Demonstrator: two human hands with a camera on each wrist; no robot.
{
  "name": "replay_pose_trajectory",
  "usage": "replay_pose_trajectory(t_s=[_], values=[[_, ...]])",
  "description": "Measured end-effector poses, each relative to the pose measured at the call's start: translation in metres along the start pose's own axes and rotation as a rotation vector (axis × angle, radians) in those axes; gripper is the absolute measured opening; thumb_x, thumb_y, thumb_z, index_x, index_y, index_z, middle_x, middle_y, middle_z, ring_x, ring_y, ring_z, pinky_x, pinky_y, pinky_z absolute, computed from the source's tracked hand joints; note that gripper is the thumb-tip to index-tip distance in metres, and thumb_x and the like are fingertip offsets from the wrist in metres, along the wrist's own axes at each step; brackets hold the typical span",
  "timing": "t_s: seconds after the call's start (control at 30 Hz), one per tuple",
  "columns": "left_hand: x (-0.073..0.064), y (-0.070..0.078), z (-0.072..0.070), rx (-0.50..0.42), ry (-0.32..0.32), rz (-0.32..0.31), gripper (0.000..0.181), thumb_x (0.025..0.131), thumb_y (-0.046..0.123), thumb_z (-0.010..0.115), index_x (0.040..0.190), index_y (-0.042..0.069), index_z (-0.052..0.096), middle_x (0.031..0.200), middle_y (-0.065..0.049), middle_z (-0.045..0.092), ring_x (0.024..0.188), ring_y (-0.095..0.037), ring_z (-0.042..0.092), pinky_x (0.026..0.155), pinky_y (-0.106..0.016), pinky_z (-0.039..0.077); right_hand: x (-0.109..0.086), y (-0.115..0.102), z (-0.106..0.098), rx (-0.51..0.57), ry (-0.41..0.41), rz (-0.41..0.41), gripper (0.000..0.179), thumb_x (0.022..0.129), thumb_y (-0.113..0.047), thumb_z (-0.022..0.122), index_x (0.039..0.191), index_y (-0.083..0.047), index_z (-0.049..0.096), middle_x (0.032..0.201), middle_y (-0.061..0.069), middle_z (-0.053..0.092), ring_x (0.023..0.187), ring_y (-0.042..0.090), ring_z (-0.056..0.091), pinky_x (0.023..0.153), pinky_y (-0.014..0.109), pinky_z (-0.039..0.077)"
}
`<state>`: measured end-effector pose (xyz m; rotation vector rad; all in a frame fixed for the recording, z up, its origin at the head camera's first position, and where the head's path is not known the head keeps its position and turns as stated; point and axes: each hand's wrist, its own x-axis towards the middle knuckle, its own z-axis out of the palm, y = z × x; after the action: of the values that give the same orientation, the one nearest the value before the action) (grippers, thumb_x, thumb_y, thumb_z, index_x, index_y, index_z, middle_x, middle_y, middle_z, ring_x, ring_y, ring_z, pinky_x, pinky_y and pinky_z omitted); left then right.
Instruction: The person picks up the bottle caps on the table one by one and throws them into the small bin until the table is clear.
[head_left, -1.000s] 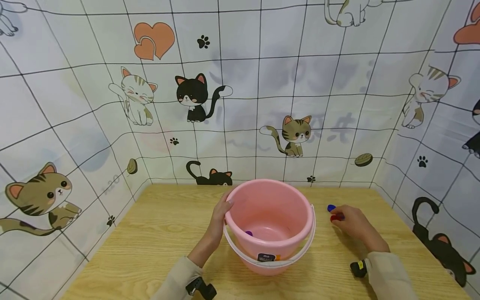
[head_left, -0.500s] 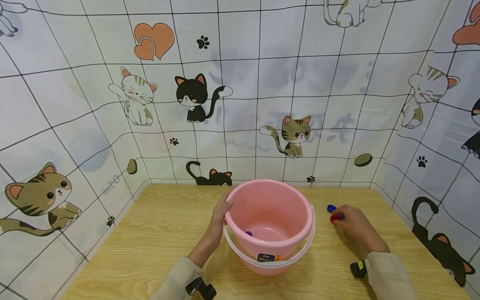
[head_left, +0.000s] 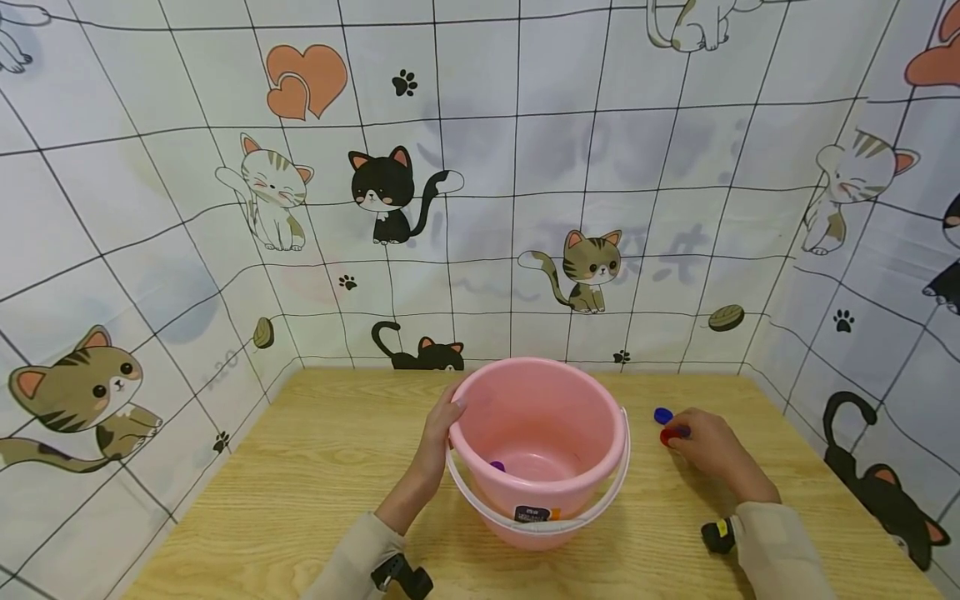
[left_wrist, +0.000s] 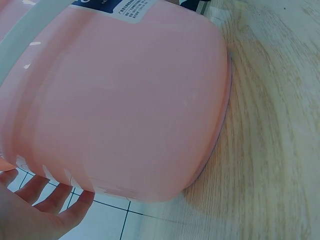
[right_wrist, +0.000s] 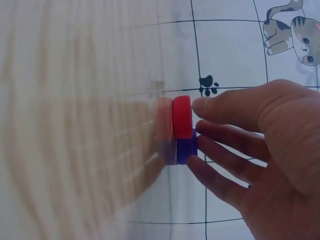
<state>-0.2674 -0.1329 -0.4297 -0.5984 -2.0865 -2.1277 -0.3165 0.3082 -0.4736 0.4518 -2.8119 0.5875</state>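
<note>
A pink bucket (head_left: 536, 500) stands upright on the table, its white handle hanging down in front. My left hand (head_left: 435, 442) grips its left rim; in the left wrist view the fingers (left_wrist: 55, 202) lie against the outer wall. A small purple piece (head_left: 497, 466) shows inside the bucket. To the right, my right hand (head_left: 708, 442) is at several small round plastic caps. In the right wrist view the thumb is right at a red cap (right_wrist: 182, 117), and other fingertips touch a purple-blue cap (right_wrist: 186, 150) beside it. A blue cap (head_left: 663, 416) lies just beyond the fingers.
The wooden table (head_left: 337, 475) is bordered at the back and both sides by white cloth walls (head_left: 480, 167) with a grid and cartoon cats. Black wrist cameras sit on both sleeves. The bucket stands between the two hands.
My right hand's fingers have shifted slightly around the caps, and the blue cap at the back now shows apart from the red one. The left hand and bucket stay in place.
</note>
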Motion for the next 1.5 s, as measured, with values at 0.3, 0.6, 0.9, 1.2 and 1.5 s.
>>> replay_pose_trajectory(t_s=[0.3, 0.6, 0.9, 1.2, 1.5], values=[[-0.0002, -0.0006, 0.0003, -0.024, 0.0, 0.005, 0.053, 0.104, 0.037, 0.038, 0.155, 0.027, 0.045, 0.154, -0.002, 0.051, 0.139, -0.03, 0.049, 0.114, -0.047, 0.042, 0.0012, 0.0003, -0.0004, -0.006, -0.024, 0.036, 0.019, 0.082, -0.005, 0.08, 0.098, 0.004, 0.076, 0.102, 0.022, 0.071, 0.091, 0.038, 0.068, 0.083, 0.057, 0.057], [0.0024, -0.0007, 0.0005, -0.013, 0.012, -0.003, 0.054, 0.103, 0.037, 0.038, 0.155, 0.023, 0.046, 0.15, -0.004, 0.054, 0.136, -0.03, 0.052, 0.112, -0.047, 0.044, 0.0023, 0.0005, -0.0036, 0.007, -0.054, 0.063, 0.024, 0.081, -0.002, 0.078, 0.104, 0.006, 0.075, 0.108, 0.027, 0.069, 0.093, 0.039, 0.067, 0.085, 0.058, 0.056], [0.001, -0.0005, 0.0, -0.012, 0.008, 0.006, 0.053, 0.104, 0.038, 0.038, 0.154, 0.024, 0.046, 0.15, -0.01, 0.054, 0.133, -0.037, 0.053, 0.11, -0.051, 0.045, 0.0036, 0.002, -0.0019, 0.012, -0.074, 0.072, 0.028, 0.083, -0.003, 0.077, 0.108, 0.009, 0.074, 0.117, 0.033, 0.066, 0.1, 0.046, 0.066, 0.089, 0.062, 0.055], [0.0006, -0.0014, 0.0, -0.014, -0.015, 0.025, 0.053, 0.105, 0.038, 0.036, 0.155, 0.022, 0.045, 0.151, -0.008, 0.054, 0.135, -0.036, 0.052, 0.112, -0.052, 0.044, 0.0013, 0.0004, 0.0004, -0.016, -0.089, 0.042, 0.029, 0.082, -0.003, 0.078, 0.107, 0.012, 0.073, 0.124, 0.035, 0.064, 0.111, 0.054, 0.063, 0.095, 0.065, 0.051], [0.0004, -0.0003, 0.0003, -0.016, -0.008, 0.014, 0.053, 0.105, 0.039, 0.037, 0.154, 0.025, 0.046, 0.151, -0.007, 0.053, 0.134, -0.034, 0.052, 0.111, -0.049, 0.045, 0.0006, -0.0012, -0.0002, -0.009, -0.082, 0.039, 0.011, 0.081, -0.003, 0.076, 0.09, 0.003, 0.079, 0.124, 0.033, 0.066, 0.113, 0.056, 0.062, 0.096, 0.065, 0.05]])
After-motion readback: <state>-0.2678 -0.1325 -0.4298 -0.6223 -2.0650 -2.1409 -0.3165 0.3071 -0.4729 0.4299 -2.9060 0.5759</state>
